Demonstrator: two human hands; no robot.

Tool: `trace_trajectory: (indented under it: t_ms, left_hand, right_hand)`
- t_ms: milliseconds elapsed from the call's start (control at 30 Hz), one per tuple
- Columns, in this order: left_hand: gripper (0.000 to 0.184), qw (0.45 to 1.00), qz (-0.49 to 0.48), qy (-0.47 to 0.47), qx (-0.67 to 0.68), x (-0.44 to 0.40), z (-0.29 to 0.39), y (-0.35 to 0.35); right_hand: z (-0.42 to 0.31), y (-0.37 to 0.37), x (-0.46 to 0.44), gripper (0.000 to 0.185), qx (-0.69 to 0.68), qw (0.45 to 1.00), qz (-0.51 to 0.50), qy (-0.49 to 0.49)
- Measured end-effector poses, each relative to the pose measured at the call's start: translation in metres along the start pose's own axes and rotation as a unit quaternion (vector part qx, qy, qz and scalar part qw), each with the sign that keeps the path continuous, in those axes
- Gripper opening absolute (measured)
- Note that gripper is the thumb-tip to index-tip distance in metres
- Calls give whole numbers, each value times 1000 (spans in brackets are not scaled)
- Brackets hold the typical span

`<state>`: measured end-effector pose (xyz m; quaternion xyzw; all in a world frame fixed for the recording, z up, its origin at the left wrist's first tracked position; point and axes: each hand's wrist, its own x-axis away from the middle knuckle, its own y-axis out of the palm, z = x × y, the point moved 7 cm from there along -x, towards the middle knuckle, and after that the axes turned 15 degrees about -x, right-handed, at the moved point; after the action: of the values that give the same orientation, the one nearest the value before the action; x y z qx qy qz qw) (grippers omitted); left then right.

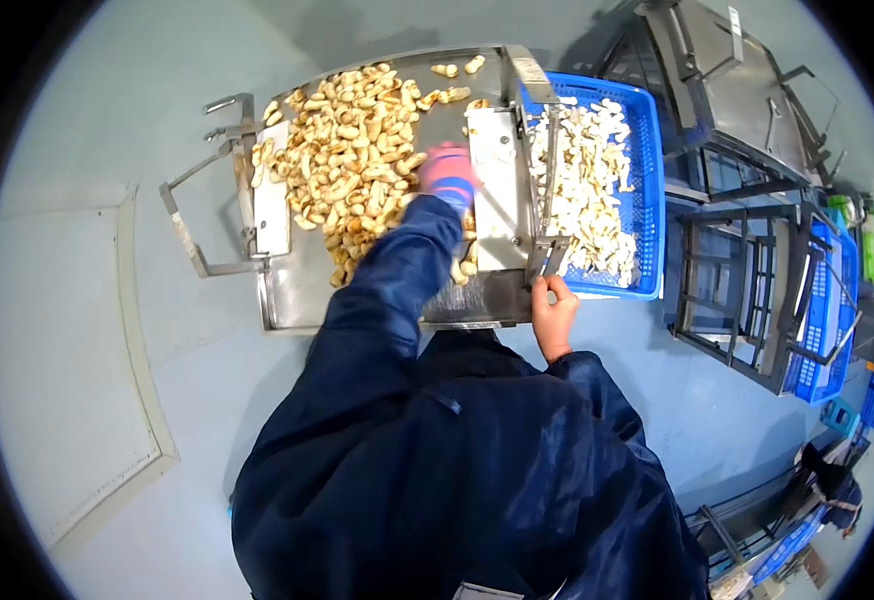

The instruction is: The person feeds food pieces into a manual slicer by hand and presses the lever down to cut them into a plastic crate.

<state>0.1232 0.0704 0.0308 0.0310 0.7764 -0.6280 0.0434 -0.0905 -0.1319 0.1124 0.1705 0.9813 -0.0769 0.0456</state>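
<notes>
My left hand, in a pink and blue glove or cuff, is over the metal tray, between a pile of tan, knobbly pieces and a white cutting board. Motion smears its fingers, so what they hold is hidden. My right hand is closed on the near end of a metal lever handle that runs along the board's right side. A few tan pieces lie by the board's left edge. Beyond the lever, a blue basket holds pale sliced pieces. The pieces' exact kind is unclear.
At the tray's left end stands another metal lever frame with a white board. Metal racks and stands fill the right side, with more blue baskets. A pale door panel is at left.
</notes>
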Motion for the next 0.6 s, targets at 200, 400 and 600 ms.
trace_trajectory:
  t_ms: [200,400,600]
  left_hand:
    - [22,993,-90,60,-41,-3,-59,15]
    - [40,905,-174,-33,387,37,59,6]
    - [31,780,-143,-98,601,68,74,11]
  right_hand:
    - [-2,-1,-2,23,12,1000,-18,5]
    - [-8,1,-7,23,-14,999,-15,45]
    - [-30,4,-21,23,-16,997,-17,70]
